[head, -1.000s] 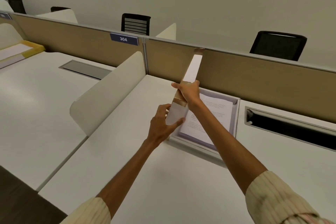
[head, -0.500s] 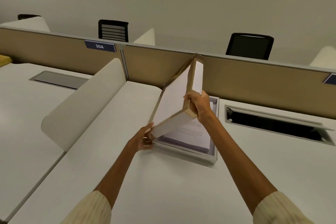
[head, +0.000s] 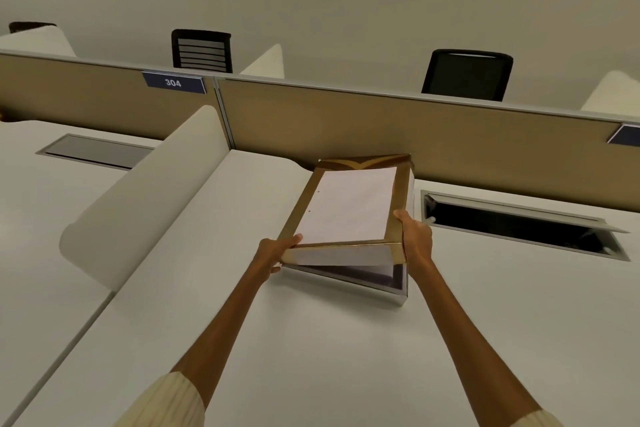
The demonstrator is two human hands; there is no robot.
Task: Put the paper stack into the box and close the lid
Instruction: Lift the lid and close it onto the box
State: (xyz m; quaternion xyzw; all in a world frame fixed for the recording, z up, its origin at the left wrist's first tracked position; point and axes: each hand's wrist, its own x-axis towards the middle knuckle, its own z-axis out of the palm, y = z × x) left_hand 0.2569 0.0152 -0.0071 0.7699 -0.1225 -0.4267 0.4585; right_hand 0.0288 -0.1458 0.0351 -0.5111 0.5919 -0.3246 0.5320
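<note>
Hovering lid (head: pixel 349 208) between both hands (head: pixel 417 239)

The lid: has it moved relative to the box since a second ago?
Yes. The lid has swung from edge-on upright down to nearly flat over the box.

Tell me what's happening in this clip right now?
A person holds the lid in both hands, the left hand at its near left corner and the right hand at its near right corner. The lid sits tilted just above the box on the desk, its underside facing the camera. The box is not yet closed; its contents are hidden by the lid.
</note>
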